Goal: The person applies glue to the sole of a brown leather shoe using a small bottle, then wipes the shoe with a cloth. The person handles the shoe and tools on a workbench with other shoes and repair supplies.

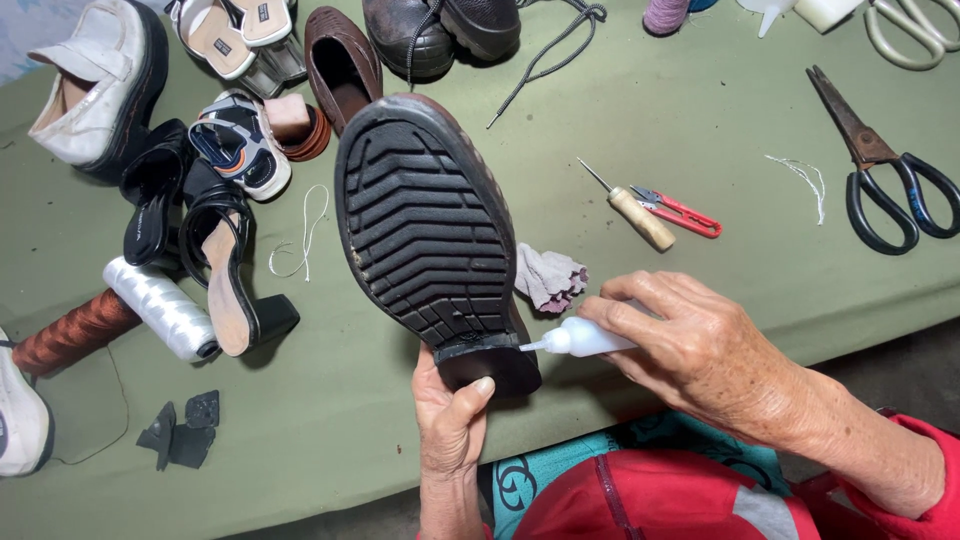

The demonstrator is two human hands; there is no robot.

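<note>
My left hand [452, 420] grips the heel end of a dark shoe [425, 235] held sole-up, its black ridged tread facing me. My right hand [690, 345] holds a small white glue bottle [580, 338], and the bottle's nozzle tip touches the seam where the heel block meets the sole. A crumpled pale purple rag [550, 278] lies on the green table [640, 120] just behind the bottle.
An awl [636, 212], red snips [680, 212] and large black scissors [885, 170] lie to the right. Sandals, a white shoe [95, 85], a black heeled shoe [225, 270], thread spools [160, 305] and black heel pieces [185, 430] crowd the left.
</note>
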